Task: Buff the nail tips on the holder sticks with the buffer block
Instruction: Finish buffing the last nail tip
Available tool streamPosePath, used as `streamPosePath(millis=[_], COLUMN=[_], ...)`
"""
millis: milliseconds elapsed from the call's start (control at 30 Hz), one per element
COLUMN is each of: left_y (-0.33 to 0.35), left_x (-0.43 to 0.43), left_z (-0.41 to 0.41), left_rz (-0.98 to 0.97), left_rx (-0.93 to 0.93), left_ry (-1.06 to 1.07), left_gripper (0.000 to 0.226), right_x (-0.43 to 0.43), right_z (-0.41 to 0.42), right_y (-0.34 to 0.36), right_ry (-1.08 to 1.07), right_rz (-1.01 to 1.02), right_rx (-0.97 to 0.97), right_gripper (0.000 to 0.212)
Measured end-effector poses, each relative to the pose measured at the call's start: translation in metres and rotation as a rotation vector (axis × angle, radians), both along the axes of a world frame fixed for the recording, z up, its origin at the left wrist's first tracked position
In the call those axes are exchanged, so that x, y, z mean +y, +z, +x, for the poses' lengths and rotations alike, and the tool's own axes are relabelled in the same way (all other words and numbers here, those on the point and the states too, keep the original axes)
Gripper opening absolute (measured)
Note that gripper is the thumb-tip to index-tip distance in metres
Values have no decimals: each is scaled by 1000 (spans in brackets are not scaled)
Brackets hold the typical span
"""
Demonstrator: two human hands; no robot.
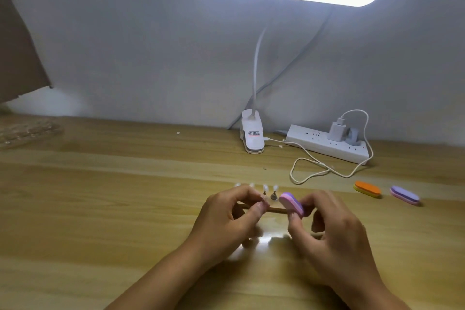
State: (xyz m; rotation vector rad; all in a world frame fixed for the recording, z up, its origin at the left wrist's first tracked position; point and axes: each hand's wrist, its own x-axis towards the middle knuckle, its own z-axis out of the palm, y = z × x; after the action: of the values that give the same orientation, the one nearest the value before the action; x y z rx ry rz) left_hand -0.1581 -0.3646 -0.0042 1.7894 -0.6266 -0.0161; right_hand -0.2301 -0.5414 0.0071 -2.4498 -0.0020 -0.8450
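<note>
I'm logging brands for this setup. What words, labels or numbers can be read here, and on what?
Nothing is legible.
Lamp clip: sticker with red and dark print, too blurred to read.
Power strip: any marking is too small to read.
Buffer block: no print shows.

Table [100, 209] glossy wood grain; buffer block [292, 204] matt foam; power strip [314, 145] smooth white plastic

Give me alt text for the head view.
The right hand pinches a pink-purple buffer block beside a nail tip held by the left hand, over a wooden table. More nail tips stand behind; spare buffers lie at right.
</note>
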Motion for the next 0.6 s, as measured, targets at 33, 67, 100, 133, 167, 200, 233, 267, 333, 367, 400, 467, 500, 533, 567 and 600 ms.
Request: streamPosePath(millis=[33,67,100,133,167,200,233,267,333,367,400,467,500,533,567,600], left_y=[-1,-2,-3,-3,-4,-4,-4,-4,-4,-3,-3,-1,-1,0,0,0], left_x=[-1,-1,-2,-3,-3,-4,-4,-4,-4,-3,-3,-2,-2,-2,-2,-2], left_z=[0,0,-1,-2,-3,-4,-5,-5,-5,-5,-6,-6,-6,-6,-7,-7], left_rz=[21,49,75,96,111,122,130,141,187,207,219,224,226,234,245,259], left_rx=[-24,-59,-92,-116,-129,-136,-144,-159,-209,-233,-247,-245,-243,-240,-236,-231], left_ry=[-3,-10,-20,-34,-43,-44,-41,-33,-21,-21,-21,-16,-14,-15,-19,-26], left_gripper=[11,8,6,6,7,7,5,7,14,17,19,22,23,24,25,26], right_x=[0,1,2,4,6,7,8,8,7,7,6,7,7,6,6,5], right_z=[0,0,-1,-1,-1,-2,-2,-2,-2,-1,-1,-2,-2,-2,-2,-2], right_y=[1,1,2,2,2,1,0,-1,-2,-3,-4,-4,-3,-2,-1,0], right_ry=[-10,-8,3,17,33,44,50,45,27,30,39,66,81,91,103,122], right_rz=[29,40,31,3,-45,-109,-177,-232,-303,-325,-339,-332,-310,-275,-225,-163], right_rx=[-6,-7,-6,0,4,0,-9,-18,-43,-62,-78,-82,-77,-74,-67,-57], right_gripper=[27,27,26,27,29,31,32,33,33,30,25,24,26,27,25,20])
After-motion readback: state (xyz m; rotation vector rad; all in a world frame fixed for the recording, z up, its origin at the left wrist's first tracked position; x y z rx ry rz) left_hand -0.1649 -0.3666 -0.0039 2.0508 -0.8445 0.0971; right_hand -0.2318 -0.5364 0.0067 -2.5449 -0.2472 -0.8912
